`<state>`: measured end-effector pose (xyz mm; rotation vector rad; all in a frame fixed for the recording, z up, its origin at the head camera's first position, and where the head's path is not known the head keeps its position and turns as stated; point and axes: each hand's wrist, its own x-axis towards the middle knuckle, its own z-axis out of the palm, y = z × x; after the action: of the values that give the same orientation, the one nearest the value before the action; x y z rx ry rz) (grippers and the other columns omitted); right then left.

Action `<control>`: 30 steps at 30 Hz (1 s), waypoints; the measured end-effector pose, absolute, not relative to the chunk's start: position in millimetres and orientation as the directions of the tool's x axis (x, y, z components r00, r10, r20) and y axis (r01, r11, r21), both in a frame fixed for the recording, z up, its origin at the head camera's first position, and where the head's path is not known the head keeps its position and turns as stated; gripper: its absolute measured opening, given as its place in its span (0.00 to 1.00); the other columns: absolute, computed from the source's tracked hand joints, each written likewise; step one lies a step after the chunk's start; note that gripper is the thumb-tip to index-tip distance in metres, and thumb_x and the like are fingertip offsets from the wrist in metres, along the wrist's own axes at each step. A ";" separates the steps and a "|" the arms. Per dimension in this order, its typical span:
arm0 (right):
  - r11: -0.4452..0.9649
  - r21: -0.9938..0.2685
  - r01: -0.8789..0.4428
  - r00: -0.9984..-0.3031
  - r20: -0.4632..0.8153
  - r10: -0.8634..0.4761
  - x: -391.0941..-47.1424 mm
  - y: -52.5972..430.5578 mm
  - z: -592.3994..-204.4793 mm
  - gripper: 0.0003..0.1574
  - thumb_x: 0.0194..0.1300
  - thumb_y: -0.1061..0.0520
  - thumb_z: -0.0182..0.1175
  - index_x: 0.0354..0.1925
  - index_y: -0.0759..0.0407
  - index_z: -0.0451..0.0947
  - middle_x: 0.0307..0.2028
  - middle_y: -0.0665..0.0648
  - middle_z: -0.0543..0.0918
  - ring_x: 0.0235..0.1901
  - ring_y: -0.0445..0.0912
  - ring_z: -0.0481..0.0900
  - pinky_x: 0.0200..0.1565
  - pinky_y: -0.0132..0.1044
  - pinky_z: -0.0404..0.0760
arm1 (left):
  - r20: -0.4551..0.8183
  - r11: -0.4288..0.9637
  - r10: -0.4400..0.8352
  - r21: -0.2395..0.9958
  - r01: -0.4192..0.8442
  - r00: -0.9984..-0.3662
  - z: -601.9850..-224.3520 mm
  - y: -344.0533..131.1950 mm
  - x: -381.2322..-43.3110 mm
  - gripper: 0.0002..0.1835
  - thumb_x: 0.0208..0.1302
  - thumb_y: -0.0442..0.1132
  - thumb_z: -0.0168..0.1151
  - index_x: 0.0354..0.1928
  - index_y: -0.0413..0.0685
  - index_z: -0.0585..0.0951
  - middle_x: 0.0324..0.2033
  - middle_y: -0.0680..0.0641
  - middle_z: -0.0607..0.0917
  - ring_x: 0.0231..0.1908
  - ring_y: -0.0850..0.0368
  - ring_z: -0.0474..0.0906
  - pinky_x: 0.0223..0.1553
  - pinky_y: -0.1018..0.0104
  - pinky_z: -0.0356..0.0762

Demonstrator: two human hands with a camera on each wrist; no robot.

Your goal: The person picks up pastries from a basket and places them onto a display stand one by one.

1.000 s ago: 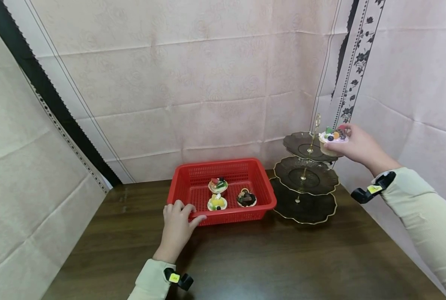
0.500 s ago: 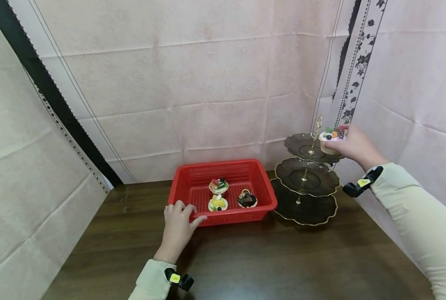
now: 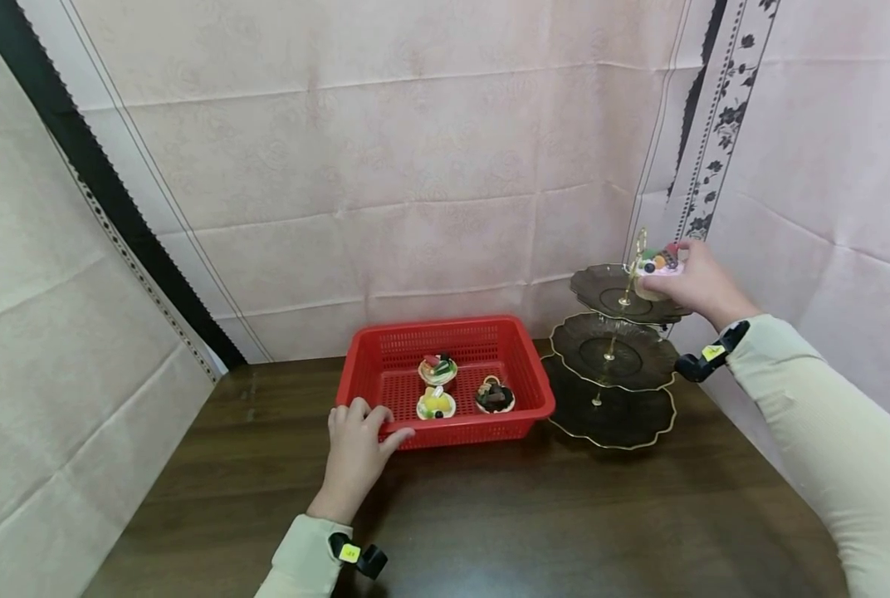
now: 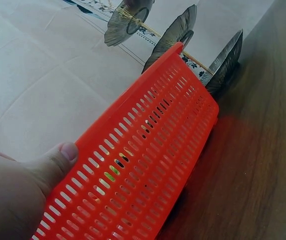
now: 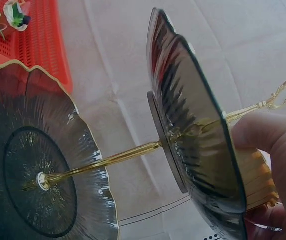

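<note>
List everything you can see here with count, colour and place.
Table: 1, brown, foreground
Cloth: count unclear, pale, behind and beside table
Tiered stand: 1, dark with gold trim, right on table
Basket: 1, red, left of stand
Yellow-topped cake: 1, yellow, basket's near side
Dark-topped cake: 1, blackish brown, right in basket
Fruit-topped cake: 1, red and green, behind yellow one
Held cake: 1, pale, colourful topping, at top tier
Wrist cameras: 2, black, one per wrist
Sleeves: 2, pale green, forearms
Left hand: 1, bare, gripping basket rim
Right hand: 1, bare, holding cake
</note>
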<state>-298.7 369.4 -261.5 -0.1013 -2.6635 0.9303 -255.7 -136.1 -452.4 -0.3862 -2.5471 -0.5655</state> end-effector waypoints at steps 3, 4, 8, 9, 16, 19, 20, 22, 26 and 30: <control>0.782 -0.621 -0.050 -0.946 0.281 0.163 -300.9 370.0 -261.1 0.66 0.63 0.36 0.67 0.76 0.71 0.42 0.58 0.76 0.68 0.50 0.62 0.72 0.42 0.46 0.73 | 0.531 0.874 0.163 0.314 0.371 -0.831 -451.4 -136.0 -255.5 0.22 0.51 0.57 0.79 0.37 0.49 0.84 0.35 0.48 0.74 0.40 0.49 0.65 0.50 0.48 0.63; 0.783 -0.620 -0.055 -0.945 0.285 0.160 -301.8 370.3 -260.9 0.67 0.63 0.36 0.67 0.76 0.71 0.42 0.58 0.76 0.68 0.50 0.62 0.72 0.42 0.47 0.73 | 0.532 0.874 0.162 0.314 0.372 -0.831 -451.0 -135.9 -255.3 0.22 0.51 0.57 0.79 0.36 0.49 0.84 0.35 0.48 0.73 0.40 0.49 0.65 0.50 0.48 0.63; 0.781 -0.620 -0.072 -0.946 0.291 0.145 -303.4 371.7 -260.5 0.70 0.61 0.36 0.69 0.77 0.72 0.40 0.58 0.78 0.67 0.52 0.64 0.71 0.49 0.55 0.73 | 0.529 0.877 0.161 0.310 0.367 -0.833 -450.8 -136.2 -255.6 0.22 0.51 0.57 0.79 0.37 0.49 0.85 0.34 0.48 0.73 0.40 0.49 0.65 0.49 0.49 0.63; 0.780 -0.621 -0.075 -0.946 0.292 0.141 -303.8 372.2 -260.8 0.71 0.61 0.36 0.70 0.77 0.72 0.39 0.59 0.79 0.67 0.53 0.64 0.70 0.51 0.57 0.72 | 0.526 0.878 0.161 0.310 0.365 -0.835 -451.0 -136.2 -255.7 0.22 0.51 0.57 0.78 0.37 0.49 0.85 0.34 0.48 0.73 0.40 0.49 0.65 0.50 0.49 0.63; 0.758 -0.644 -0.104 -0.949 0.292 0.117 -307.4 373.4 -263.6 0.69 0.60 0.39 0.73 0.75 0.75 0.44 0.60 0.79 0.67 0.55 0.63 0.68 0.54 0.55 0.68 | 0.532 0.879 0.164 0.303 0.368 -0.831 -453.0 -136.6 -256.1 0.22 0.52 0.58 0.78 0.37 0.48 0.85 0.34 0.48 0.73 0.39 0.49 0.64 0.50 0.48 0.62; 0.765 -0.634 -0.111 -0.951 0.292 0.104 -308.3 372.9 -264.7 0.68 0.60 0.39 0.73 0.75 0.75 0.46 0.62 0.79 0.66 0.56 0.64 0.67 0.55 0.56 0.66 | 0.540 0.877 0.168 0.300 0.375 -0.825 -453.3 -136.5 -255.7 0.22 0.52 0.58 0.78 0.36 0.49 0.85 0.34 0.48 0.73 0.39 0.49 0.64 0.50 0.49 0.62; 0.768 -0.631 -0.113 -0.952 0.291 0.099 -308.2 372.6 -264.7 0.68 0.60 0.39 0.73 0.75 0.75 0.46 0.62 0.79 0.65 0.56 0.64 0.67 0.56 0.57 0.66 | 0.541 0.876 0.169 0.300 0.377 -0.824 -453.5 -136.5 -255.6 0.22 0.52 0.58 0.78 0.36 0.49 0.85 0.34 0.48 0.73 0.39 0.49 0.64 0.50 0.49 0.62; 0.769 -0.629 -0.113 -0.953 0.287 0.095 -307.7 371.4 -264.4 0.68 0.60 0.40 0.73 0.75 0.75 0.45 0.62 0.79 0.65 0.57 0.64 0.67 0.56 0.58 0.66 | 0.542 0.875 0.168 0.303 0.378 -0.823 -453.6 -136.6 -255.1 0.21 0.52 0.57 0.78 0.36 0.49 0.85 0.34 0.48 0.73 0.39 0.49 0.64 0.50 0.49 0.62; 0.759 -0.639 -0.124 -0.956 0.282 0.082 -307.7 369.7 -263.2 0.68 0.61 0.42 0.73 0.75 0.76 0.44 0.62 0.79 0.65 0.56 0.63 0.67 0.55 0.53 0.67 | 0.549 0.874 0.166 0.303 0.380 -0.819 -454.1 -136.6 -255.2 0.21 0.52 0.57 0.78 0.36 0.49 0.85 0.34 0.48 0.73 0.39 0.49 0.64 0.50 0.48 0.62; 0.748 -0.652 -0.125 -0.960 0.270 0.075 -308.5 371.2 -263.0 0.68 0.61 0.43 0.73 0.75 0.76 0.42 0.61 0.80 0.65 0.56 0.63 0.69 0.52 0.47 0.69 | 0.553 0.875 0.168 0.298 0.382 -0.816 -454.5 -136.0 -256.4 0.21 0.52 0.57 0.78 0.36 0.49 0.84 0.33 0.48 0.73 0.39 0.49 0.64 0.50 0.48 0.62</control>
<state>-308.5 371.2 -263.0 0.0393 -2.6692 1.0238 -256.4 -136.0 -454.5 -0.3993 -2.5162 -0.5452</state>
